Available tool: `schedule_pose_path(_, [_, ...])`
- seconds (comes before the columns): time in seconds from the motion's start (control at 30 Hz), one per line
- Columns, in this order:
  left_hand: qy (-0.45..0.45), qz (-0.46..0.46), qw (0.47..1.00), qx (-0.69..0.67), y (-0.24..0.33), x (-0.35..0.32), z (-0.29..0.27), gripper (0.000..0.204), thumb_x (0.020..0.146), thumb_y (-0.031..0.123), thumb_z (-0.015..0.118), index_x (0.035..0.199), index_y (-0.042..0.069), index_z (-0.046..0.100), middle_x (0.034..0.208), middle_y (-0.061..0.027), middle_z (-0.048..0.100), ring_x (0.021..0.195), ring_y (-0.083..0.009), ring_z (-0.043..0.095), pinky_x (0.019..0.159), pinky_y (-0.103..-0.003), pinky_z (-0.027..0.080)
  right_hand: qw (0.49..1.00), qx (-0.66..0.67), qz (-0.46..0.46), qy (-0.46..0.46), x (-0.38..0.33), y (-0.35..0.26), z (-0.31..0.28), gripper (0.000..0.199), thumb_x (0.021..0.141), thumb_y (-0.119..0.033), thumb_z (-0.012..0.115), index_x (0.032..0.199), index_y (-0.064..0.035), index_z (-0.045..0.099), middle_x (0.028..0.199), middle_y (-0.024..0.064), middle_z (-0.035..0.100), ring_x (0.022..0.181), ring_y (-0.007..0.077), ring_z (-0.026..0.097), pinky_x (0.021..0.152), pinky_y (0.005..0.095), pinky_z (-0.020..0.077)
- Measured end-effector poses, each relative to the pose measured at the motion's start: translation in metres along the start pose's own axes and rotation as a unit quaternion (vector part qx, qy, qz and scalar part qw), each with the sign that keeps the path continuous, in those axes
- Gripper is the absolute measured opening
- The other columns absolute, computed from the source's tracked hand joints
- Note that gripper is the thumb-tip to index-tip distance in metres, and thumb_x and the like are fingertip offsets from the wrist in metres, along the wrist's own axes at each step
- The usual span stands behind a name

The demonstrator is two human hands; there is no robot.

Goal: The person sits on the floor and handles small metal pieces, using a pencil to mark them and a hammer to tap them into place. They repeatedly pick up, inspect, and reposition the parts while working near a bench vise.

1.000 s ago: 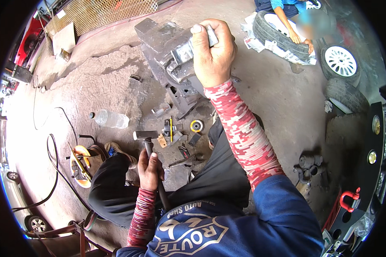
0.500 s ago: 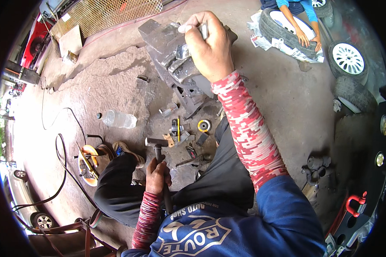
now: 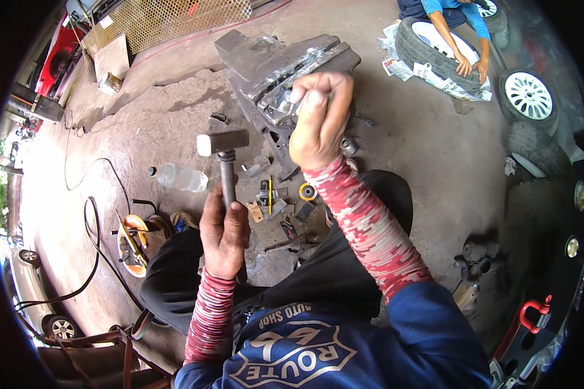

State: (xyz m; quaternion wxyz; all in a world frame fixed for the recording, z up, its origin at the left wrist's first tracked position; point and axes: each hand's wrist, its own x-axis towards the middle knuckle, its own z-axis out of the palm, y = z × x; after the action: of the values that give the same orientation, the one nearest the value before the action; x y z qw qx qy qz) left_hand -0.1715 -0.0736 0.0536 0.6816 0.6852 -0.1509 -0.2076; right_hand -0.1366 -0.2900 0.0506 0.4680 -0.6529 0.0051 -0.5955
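Observation:
My left hand [image 3: 222, 238] is wrapped round the dark handle of a hammer [image 3: 224, 142], its steel head raised above the floor and tilted upward. In front of me stands a large metal bench vise [image 3: 298, 61], worn and grey, with its jaws at the top. My right hand [image 3: 321, 123] is closed, with curled fingers, over the near right side of the vise. Whatever those fingers pinch is too hidden to make out. A small shiny metal piece [image 3: 282, 100] lies on the vise beside the fingertips.
On the floor between my legs lie a yellow pencil [image 3: 270, 196], a yellow-rimmed disc [image 3: 308, 191] and several metal scraps. A clear bottle [image 3: 183, 177] and an orange bucket of tools [image 3: 133, 246] are at the left. Far right, another person's hands [image 3: 472, 68] rest on a tire [image 3: 428, 58].
My left hand has lifted the hammer up and forward. My right hand has come back toward me from the vise top, uncovering its jaws, and its fingers have turned inward.

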Motion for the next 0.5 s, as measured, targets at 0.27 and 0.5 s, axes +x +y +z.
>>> schedule_pose_path(0.27, [0.015,0.281,0.938,0.202,0.05,0.021,0.002,0.04,0.103,0.019,0.047,0.136,-0.005,0.045,0.073,-0.0009,0.055,0.056,-0.0072,0.048,0.051,-0.024,0.04,0.999,0.022,0.0,0.037,-0.015,0.003,0.005,0.006,0.097,-0.005,0.044,0.1,-0.0012,0.042,0.087,0.011,0.053,0.072,0.0205,0.053,0.069,0.0342,0.0465])
schedule_pose_path(0.5, [0.002,0.18,0.881,0.437,0.038,0.055,0.006,0.034,0.1,0.012,0.052,0.131,0.0,0.05,0.069,-0.0211,0.06,0.06,-0.0377,0.065,0.054,-0.041,0.048,0.998,0.04,0.037,0.032,-0.009,-0.002,0.006,0.006,0.098,-0.007,0.041,0.101,-0.0021,0.039,0.084,0.0115,0.052,0.073,0.0199,0.052,0.069,0.0338,0.0453])
